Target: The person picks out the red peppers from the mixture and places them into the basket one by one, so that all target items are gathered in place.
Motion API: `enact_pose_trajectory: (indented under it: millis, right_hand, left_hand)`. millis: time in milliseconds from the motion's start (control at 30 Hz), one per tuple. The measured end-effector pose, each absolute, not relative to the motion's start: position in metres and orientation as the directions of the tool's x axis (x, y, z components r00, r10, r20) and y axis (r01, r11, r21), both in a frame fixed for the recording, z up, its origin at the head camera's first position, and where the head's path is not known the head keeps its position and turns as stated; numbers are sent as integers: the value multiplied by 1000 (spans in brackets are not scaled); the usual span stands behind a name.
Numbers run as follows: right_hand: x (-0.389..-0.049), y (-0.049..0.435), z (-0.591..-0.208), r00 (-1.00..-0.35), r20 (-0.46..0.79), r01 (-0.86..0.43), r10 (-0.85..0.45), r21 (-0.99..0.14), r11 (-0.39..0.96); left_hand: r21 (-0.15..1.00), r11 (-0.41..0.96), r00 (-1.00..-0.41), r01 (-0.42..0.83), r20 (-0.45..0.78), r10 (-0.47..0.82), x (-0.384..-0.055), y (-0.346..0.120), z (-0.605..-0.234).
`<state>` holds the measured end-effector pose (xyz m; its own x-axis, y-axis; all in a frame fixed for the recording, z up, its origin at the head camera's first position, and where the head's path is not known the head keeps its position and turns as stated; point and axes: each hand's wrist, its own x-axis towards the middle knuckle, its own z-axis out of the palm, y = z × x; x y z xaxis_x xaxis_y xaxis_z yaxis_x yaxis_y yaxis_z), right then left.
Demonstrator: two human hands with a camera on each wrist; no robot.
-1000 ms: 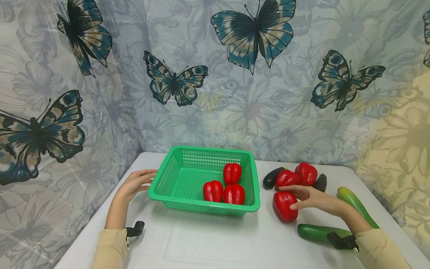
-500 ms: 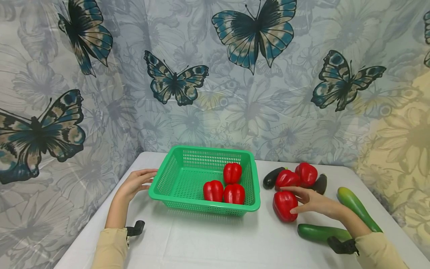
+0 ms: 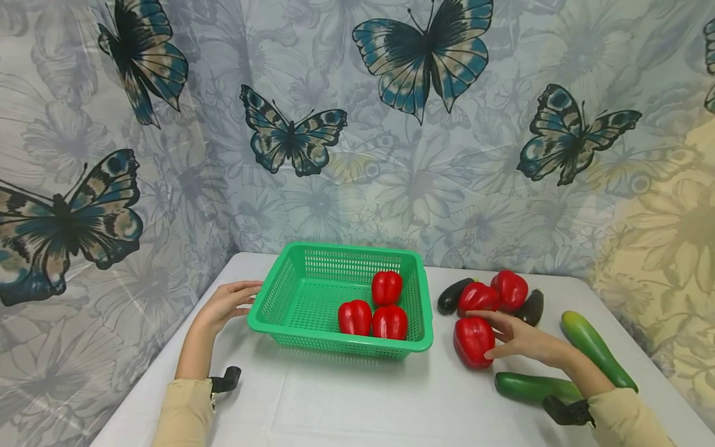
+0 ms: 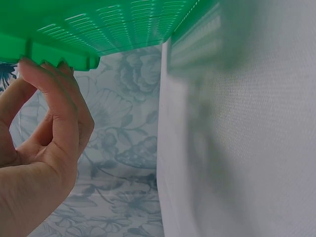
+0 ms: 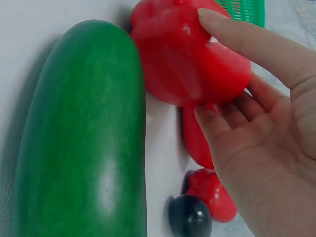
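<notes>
My left hand touches the left side of a green perforated basket with its fingertips. In the left wrist view, the fingers meet the basket's rim from outside, loosely bent. Three red bell peppers sit in the basket's right half. To the right of the basket, my right hand holds another red bell pepper, which stands on the table. The right wrist view shows the thumb on one side of this bell pepper and fingers on the other, partly hidden behind it.
Behind the held pepper lie two more red bell peppers and two dark eggplants. A green zucchini lies close by the right wrist, a second one farther right. A butterfly-print cloth hangs behind the white table.
My right hand has shifted slightly, with its wrist a little lower and its thumb still at the bell pepper. The left hand, basket and vegetables have stayed in place.
</notes>
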<state>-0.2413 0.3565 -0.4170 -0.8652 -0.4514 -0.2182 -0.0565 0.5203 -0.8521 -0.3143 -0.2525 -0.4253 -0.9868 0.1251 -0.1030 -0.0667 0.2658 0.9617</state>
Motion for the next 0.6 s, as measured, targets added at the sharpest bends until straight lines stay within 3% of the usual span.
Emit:
enact_pose_trajectory:
  millis: [600]
  right_hand:
    - [-240, 354, -418, -873, -209, -70, -440, -840, 539]
  left_hand:
    - [962, 264, -985, -70, -108, 133, -313, -253, -423]
